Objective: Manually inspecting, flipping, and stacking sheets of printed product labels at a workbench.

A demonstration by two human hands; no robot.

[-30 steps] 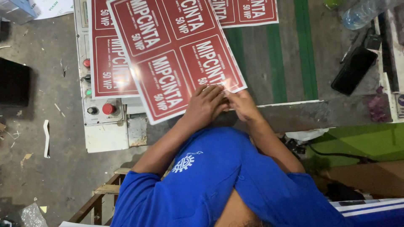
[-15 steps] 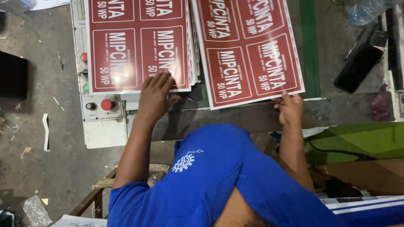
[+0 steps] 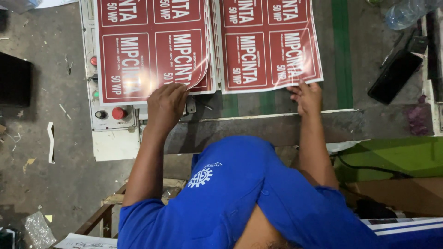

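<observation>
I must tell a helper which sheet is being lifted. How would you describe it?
Start at the white control panel with its red knob. Just above lies a stack of glossy red label sheets. It is the top sheet, whose near corner curls up at the left hand.

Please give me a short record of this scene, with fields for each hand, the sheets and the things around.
left hand: left hand rests on the near edge of the left sheet stack, whose top corner curls up
right hand: right hand touches the near edge of the right sheet
sheets: glossy, red with white lettering, side by side on the work table
control panel: red knob left of the left hand
far right: dark phone, plastic bottle
</observation>
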